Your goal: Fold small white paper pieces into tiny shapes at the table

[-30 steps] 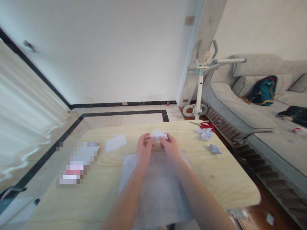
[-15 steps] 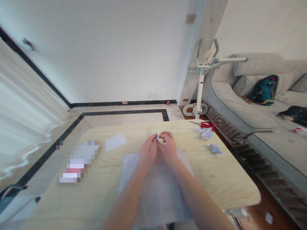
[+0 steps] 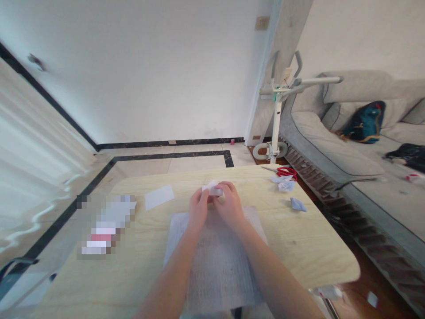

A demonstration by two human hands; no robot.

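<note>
Between my two hands is a small folded piece of white paper (image 3: 212, 189), above the far edge of a printed sheet (image 3: 219, 270) in a clear cover. My left hand (image 3: 199, 207) pinches its left end, thumb on the near face. My right hand (image 3: 229, 204) grips the right end with curled fingers. Some fingertips are hidden behind the paper. To the left lies a flat white sheet of paper (image 3: 159, 197). Folded paper pieces (image 3: 285, 184) lie at the right beside red-handled scissors (image 3: 286, 173), and another folded paper (image 3: 298, 204) sits nearer.
Everything lies on a pale wooden table (image 3: 308, 248) with rounded corners. A blurred-out object (image 3: 109, 226) is at its left. Beyond the right edge stand a grey sofa (image 3: 335, 150) with a backpack (image 3: 367, 123) and a white exercise frame (image 3: 276, 119).
The paper has turned from a thin upright edge to a wider face between my hands. My left hand has shifted slightly left, and the hands are a little farther apart.
</note>
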